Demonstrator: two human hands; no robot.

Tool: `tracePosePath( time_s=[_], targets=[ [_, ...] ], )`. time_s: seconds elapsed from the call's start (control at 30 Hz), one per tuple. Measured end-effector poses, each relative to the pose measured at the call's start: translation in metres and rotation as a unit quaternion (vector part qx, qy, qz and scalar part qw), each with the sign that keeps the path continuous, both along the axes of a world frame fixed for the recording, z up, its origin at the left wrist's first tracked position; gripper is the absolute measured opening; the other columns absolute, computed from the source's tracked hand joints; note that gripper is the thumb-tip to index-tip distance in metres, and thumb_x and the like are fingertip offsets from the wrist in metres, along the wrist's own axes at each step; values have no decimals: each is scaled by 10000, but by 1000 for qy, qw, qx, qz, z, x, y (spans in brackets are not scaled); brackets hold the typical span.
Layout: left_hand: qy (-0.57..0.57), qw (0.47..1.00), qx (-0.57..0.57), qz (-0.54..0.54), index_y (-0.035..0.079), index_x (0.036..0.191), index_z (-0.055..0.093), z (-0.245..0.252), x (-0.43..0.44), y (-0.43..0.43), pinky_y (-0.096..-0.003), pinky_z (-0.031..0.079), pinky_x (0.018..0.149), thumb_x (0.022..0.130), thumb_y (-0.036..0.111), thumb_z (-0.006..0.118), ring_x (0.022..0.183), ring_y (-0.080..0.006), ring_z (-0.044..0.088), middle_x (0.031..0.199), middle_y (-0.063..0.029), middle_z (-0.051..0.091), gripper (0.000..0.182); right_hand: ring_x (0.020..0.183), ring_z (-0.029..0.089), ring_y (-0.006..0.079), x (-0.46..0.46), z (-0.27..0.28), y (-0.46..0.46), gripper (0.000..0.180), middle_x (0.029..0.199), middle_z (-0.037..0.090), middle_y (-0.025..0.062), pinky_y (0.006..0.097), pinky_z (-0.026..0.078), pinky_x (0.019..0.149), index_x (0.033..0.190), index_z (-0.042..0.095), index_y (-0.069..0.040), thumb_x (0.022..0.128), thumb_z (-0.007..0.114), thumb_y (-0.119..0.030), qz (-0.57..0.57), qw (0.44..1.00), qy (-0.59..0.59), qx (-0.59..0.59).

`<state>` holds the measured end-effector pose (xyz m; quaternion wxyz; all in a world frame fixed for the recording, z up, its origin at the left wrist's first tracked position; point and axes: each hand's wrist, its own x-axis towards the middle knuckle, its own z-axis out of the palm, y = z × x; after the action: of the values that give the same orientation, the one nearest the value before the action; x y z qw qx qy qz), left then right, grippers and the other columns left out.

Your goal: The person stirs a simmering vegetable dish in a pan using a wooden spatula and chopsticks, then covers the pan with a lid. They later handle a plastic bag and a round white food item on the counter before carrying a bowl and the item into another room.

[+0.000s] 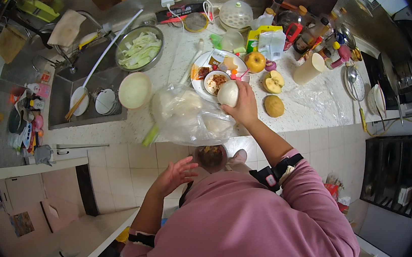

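My right hand (244, 103) grips a small white bowl (228, 94), tilted over the near edge of a white plate (198, 59). Beside it on the plate is another small bowl holding brown crumbly food (217, 82), with a star-shaped piece (230, 63) and small packets behind. My left hand (178, 174) is apart from everything, fingers spread, in front of the counter. Between the hands, at the counter's edge, lies a clear plastic bag (189, 111) with pale, rounded contents. To the right of my right hand are a halved apple (274, 82) and a brown round fruit or vegetable (274, 106).
A metal bowl of cut cabbage (139, 47) and a pale round bowl (135, 90) stand left, beside the sink (71, 119) with dishes. A whole apple (255, 62), a cream cup (309, 68) and several bottles stand right. A spoon (352, 73) lies near the stove.
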<state>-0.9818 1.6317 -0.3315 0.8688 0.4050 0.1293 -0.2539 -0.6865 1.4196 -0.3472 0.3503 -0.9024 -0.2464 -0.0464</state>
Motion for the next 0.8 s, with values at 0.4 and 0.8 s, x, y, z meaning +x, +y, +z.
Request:
tracePosePath(
  time_s=[0.4, 0.8],
  targets=[
    [-156, 886, 423, 112, 87, 1285, 564, 42, 31, 39, -327, 491, 834, 869, 211, 708, 1022, -188, 590, 1118, -58, 587, 458, 1123, 566, 361, -36, 82, -19, 619, 1192, 603, 185, 461, 405, 1010, 1235, 568, -9, 730, 788, -291, 52, 978, 17, 200],
    [-366, 673, 633, 111, 71, 976, 651, 63, 93, 20, -336, 493, 688, 769, 96, 737, 801, -214, 595, 949, -64, 581, 225, 846, 604, 309, -70, 127, 25, 246, 914, 664, 127, 399, 461, 787, 811, 652, -24, 759, 755, -241, 187, 980, 28, -62]
  ],
)
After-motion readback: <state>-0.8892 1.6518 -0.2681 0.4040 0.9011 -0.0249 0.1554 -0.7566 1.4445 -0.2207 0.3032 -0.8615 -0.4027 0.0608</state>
